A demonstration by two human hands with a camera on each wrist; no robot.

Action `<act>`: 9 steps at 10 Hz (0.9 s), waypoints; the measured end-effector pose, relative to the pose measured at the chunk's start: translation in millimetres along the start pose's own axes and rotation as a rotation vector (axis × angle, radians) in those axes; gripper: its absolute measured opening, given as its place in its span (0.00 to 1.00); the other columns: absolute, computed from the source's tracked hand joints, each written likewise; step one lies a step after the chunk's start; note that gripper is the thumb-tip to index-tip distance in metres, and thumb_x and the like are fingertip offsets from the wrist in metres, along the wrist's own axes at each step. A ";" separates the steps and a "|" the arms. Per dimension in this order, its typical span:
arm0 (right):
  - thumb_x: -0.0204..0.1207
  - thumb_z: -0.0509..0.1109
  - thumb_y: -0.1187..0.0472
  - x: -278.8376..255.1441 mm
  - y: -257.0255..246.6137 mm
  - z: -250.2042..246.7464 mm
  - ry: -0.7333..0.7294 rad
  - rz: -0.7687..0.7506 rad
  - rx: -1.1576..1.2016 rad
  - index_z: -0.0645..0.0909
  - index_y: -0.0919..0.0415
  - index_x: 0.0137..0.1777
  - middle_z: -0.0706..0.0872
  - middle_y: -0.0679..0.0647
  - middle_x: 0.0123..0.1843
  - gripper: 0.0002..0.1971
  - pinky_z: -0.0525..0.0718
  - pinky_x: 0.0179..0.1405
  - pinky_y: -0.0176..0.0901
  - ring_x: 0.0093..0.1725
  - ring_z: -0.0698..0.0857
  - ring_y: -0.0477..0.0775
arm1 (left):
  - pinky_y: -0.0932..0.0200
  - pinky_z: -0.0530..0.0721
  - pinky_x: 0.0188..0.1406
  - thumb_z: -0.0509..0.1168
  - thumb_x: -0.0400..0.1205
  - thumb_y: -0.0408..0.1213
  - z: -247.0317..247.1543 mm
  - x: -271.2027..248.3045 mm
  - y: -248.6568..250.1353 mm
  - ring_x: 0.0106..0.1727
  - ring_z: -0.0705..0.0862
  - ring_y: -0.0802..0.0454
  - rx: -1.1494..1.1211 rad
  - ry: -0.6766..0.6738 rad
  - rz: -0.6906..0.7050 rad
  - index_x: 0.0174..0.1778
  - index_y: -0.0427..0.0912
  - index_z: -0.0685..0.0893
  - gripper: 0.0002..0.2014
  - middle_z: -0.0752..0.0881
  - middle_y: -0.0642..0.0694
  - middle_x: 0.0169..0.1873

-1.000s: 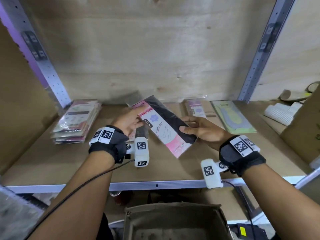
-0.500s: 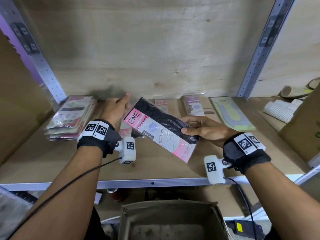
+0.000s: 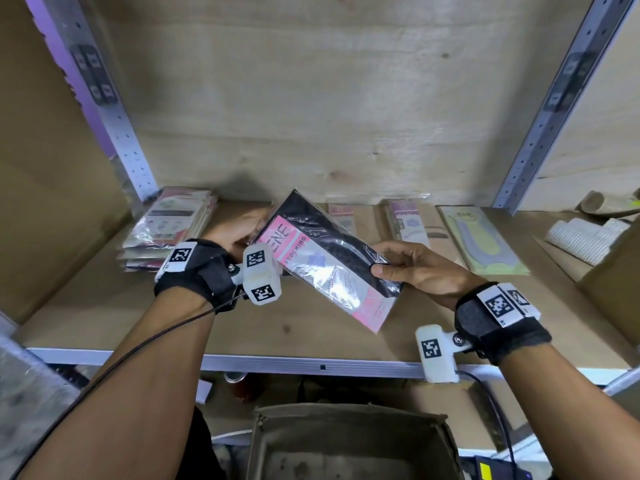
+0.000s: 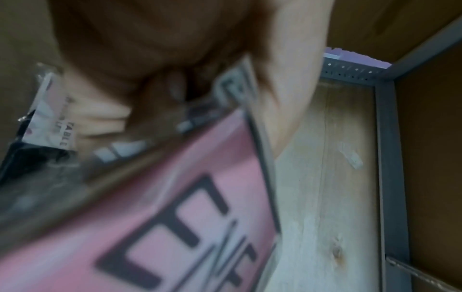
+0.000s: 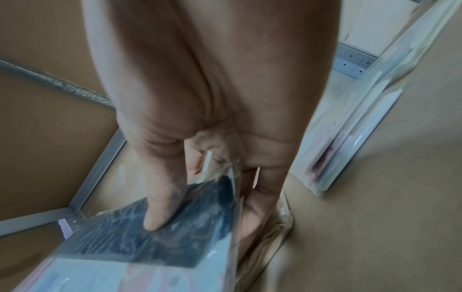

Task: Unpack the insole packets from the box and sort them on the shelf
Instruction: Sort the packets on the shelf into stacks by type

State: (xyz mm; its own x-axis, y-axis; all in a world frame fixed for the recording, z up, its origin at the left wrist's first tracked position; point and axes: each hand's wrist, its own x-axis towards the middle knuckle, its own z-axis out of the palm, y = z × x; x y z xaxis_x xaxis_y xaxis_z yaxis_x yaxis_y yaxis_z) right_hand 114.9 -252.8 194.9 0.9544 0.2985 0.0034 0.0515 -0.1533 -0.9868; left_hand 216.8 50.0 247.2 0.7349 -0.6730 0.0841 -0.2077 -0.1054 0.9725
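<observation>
A pink and black insole packet, labelled ENE, hangs tilted above the shelf board. My left hand holds its upper left corner, thumb on the front and fingers behind. In the left wrist view the pink packet fills the frame under my left hand. My right hand grips the packet's right edge. The right wrist view shows its thumb pressed on the black part of the packet, with the other fingers underneath. The open cardboard box stands below the shelf.
A stack of packets lies at the shelf's left end. Flat at the back lie a pink packet, a purple one and a green one. White rolls and a carton sit at the right.
My left hand let go of the packet, reached to the back of the shelf, then came back to its upper corner. The packet has risen and tilted up.
</observation>
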 end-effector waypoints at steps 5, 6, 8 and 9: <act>0.80 0.69 0.70 11.9 -14.7 29.1 0.137 0.061 0.120 0.79 0.72 0.67 0.88 0.68 0.58 0.16 0.87 0.53 0.46 0.53 0.87 0.61 | 0.68 0.71 0.16 0.60 0.84 0.62 -18.8 5.9 -30.8 0.22 0.79 0.58 -0.682 0.715 -0.311 0.38 0.42 0.89 0.27 0.88 0.49 0.29; 0.79 0.70 0.70 25.7 -21.1 41.8 0.264 0.072 0.226 0.79 0.71 0.66 0.91 0.63 0.50 0.16 0.85 0.49 0.49 0.45 0.89 0.57 | 0.67 0.74 0.20 0.53 0.86 0.64 -21.4 2.9 -37.7 0.23 0.82 0.58 -0.584 0.754 -0.317 0.48 0.41 0.88 0.30 0.93 0.47 0.33; 0.77 0.74 0.69 72.7 -26.9 68.8 0.404 0.187 0.272 0.75 0.62 0.51 0.85 0.70 0.54 0.10 0.84 0.54 0.72 0.50 0.86 0.68 | 0.61 0.87 0.51 0.66 0.84 0.54 4.1 4.0 -27.9 0.53 0.88 0.49 -0.115 0.392 -0.472 0.63 0.41 0.85 0.21 0.90 0.43 0.54; 0.76 0.75 0.70 96.7 -24.2 78.5 0.453 0.194 0.248 0.73 0.63 0.49 0.84 0.67 0.50 0.11 0.87 0.48 0.63 0.45 0.86 0.63 | 0.58 0.90 0.51 0.70 0.84 0.43 6.7 4.2 -26.9 0.52 0.89 0.49 -0.039 0.337 -0.464 0.60 0.43 0.84 0.11 0.90 0.41 0.57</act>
State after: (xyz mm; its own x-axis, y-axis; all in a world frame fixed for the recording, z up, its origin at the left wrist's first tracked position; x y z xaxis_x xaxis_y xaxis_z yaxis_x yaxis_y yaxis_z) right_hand 182.9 -146.3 206.4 0.9733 -0.1566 -0.1676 -0.1570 0.0779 -0.9845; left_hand 221.1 45.0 220.0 0.9100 -0.2912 -0.2953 0.2052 -0.3025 0.9308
